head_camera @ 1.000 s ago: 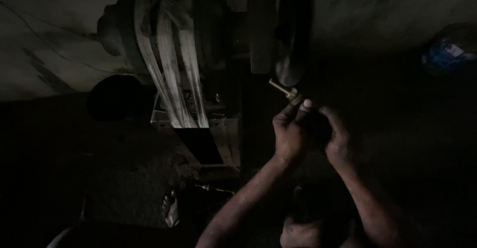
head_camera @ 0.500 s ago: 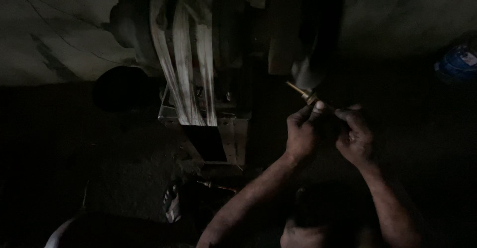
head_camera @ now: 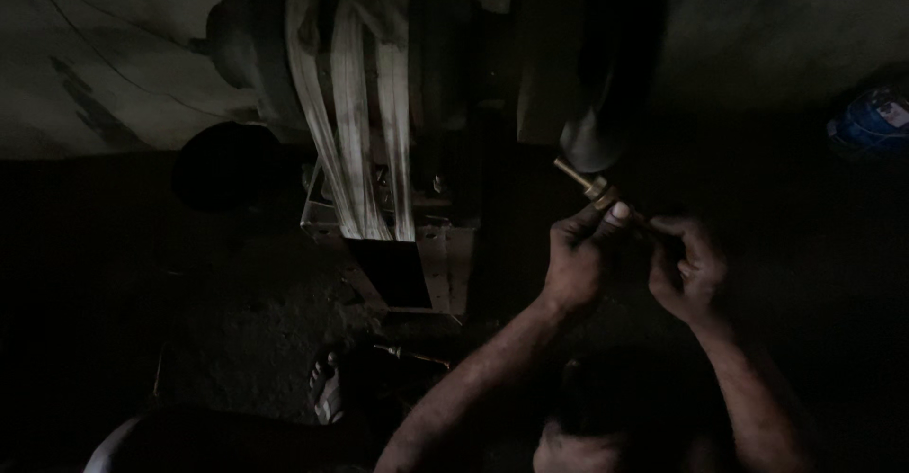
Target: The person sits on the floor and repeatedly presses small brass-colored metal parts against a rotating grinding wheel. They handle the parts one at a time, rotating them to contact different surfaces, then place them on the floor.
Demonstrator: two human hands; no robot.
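In dim light, one motor (head_camera: 312,66) wrapped by two pale belts (head_camera: 355,113) sat left of one dark wheel (head_camera: 606,66). The left hand (head_camera: 578,260) pinched one brass fitting (head_camera: 592,187) with its tip at the wheel's lower edge; the right hand (head_camera: 689,269) curled around its hidden rear end. Light, steady, two-handed pressure seemed wisest.

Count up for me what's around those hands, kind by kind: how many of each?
Hands: 2, left hand and right hand
Brass fittings held in both hands: 1, brass fitting
Dark wheels at its tip: 1, wheel
Motors with pale belts: 1, motor
Blue objects, far right: 1, blue object
Total: 6
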